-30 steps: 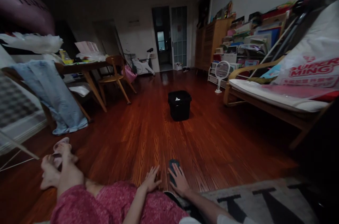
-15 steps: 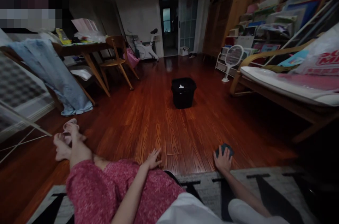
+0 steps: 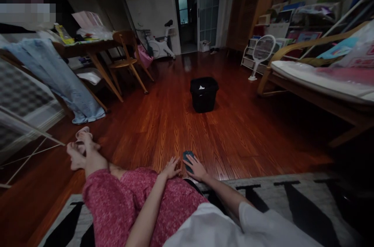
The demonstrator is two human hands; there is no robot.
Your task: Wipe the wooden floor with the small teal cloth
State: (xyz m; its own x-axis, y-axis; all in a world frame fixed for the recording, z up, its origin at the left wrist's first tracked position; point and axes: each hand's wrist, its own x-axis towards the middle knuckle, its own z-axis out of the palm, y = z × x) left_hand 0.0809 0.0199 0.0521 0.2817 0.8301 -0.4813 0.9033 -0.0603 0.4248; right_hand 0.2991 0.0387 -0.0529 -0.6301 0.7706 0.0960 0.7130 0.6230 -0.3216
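My right hand holds a dark blue-green cloth pressed to the wooden floor, its fingers stretched over the top. The cloth looks folded or bunched; its underside is hidden. Close by on the left is my left hand, open with the fingers apart and nothing in it. That hand lies beside the pink-red trousers over my bent legs. A narrow gap of floor separates the two hands.
Ahead on the reddish wooden floor stands a black bin with something white inside. A cushioned wooden chair is at the right. Jeans hang down at the left near a table. A patterned rug lies under me.
My right hand has slid the cloth left across the floor, from the right side to near my left hand. The view has shifted slightly; my left hand stays open.
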